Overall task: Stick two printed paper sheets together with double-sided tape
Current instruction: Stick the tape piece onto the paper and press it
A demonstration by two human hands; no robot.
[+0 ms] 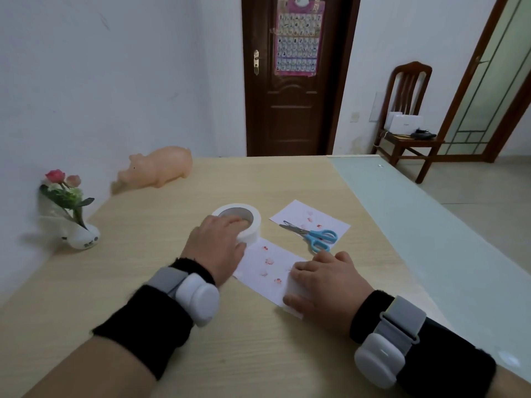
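Observation:
A white roll of double-sided tape [249,225] stands on the wooden table [201,326]. My left hand [218,245] grips it, fingers over the top into the core and thumb against its side. A printed sheet with small pink figures [267,265] lies between my hands. A white strip of tape [296,300] lies along its near right edge, and my right hand [321,285] presses flat on that strip. A second printed sheet [310,219] lies farther back, with blue-handled scissors [313,235] resting across it.
A pink toy pig [161,169] stands at the back left by the wall. A small white vase with flowers [71,216] sits at the left edge. A glass strip [416,225] covers the table's right side. A chair [408,119] and dark door [290,81] stand beyond.

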